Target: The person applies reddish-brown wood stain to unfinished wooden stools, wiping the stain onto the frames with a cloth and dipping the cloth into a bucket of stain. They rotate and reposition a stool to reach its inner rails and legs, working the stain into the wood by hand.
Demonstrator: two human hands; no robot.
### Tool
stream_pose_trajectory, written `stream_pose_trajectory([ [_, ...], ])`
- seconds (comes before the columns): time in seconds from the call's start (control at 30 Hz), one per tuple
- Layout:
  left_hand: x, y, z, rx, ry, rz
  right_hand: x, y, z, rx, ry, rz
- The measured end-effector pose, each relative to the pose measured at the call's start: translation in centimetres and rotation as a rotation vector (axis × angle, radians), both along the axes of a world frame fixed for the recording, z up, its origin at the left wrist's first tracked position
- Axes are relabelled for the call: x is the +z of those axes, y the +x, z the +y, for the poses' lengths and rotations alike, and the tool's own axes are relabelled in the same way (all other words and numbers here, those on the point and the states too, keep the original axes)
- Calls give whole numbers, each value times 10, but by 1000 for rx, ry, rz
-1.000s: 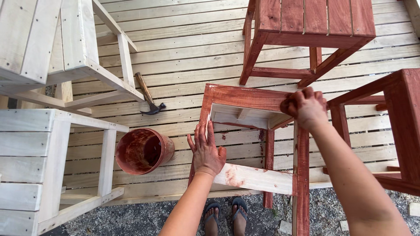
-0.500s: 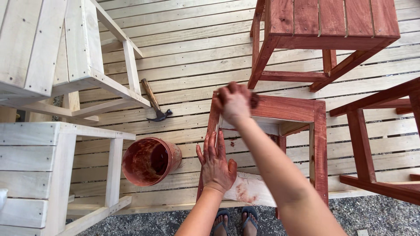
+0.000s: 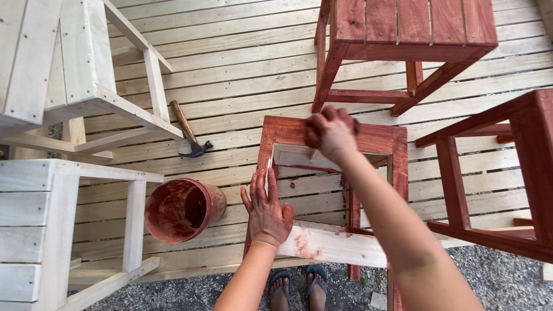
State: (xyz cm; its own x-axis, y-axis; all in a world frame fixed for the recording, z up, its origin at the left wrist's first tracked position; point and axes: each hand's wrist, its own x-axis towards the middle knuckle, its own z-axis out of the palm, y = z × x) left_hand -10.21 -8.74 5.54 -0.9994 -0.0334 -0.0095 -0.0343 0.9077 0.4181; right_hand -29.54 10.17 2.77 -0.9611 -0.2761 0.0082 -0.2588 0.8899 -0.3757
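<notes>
Two hands on the stool frame (image 3: 322,173): right hand (image 3: 331,131), fist closed, has moved from three to twelve o'clock rail; left hand (image 3: 266,210) stays spread flat, bracing.

Three red-stained slatted wooden stools stand here: one (image 3: 334,190) in front, one (image 3: 409,52) at the top, one (image 3: 507,173) at the right edge. Two unpainted pale wooden stools (image 3: 69,75) (image 3: 52,224) stand at the left. There is one red-smeared round bucket (image 3: 183,208) and one wooden-handled hammer (image 3: 187,131).
</notes>
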Motion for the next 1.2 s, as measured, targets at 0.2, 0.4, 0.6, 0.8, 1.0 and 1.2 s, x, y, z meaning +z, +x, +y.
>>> stream_pose_trajectory([
  [0.2, -1, 1, 2, 13, 5, 1, 9, 22, 124, -224, 124, -7],
  [0.4, 1, 2, 1, 6, -2, 16, 5, 34, 145, -347, 14, 200],
  [0.6, -1, -1, -3, -10, 9, 4, -5, 19, 52, -230, 3, 213],
  [0.8, -6, 0, -7, -19, 16, 42, -7, 0, -123, 72, -113, 281],
  [1.0, -7, 3, -4, -8, 28, 29, 9, -5, -130, 210, -152, 149],
  [1.2, -8, 1, -2, 3, 30, 82, 5, -3, -47, 175, -5, 175],
])
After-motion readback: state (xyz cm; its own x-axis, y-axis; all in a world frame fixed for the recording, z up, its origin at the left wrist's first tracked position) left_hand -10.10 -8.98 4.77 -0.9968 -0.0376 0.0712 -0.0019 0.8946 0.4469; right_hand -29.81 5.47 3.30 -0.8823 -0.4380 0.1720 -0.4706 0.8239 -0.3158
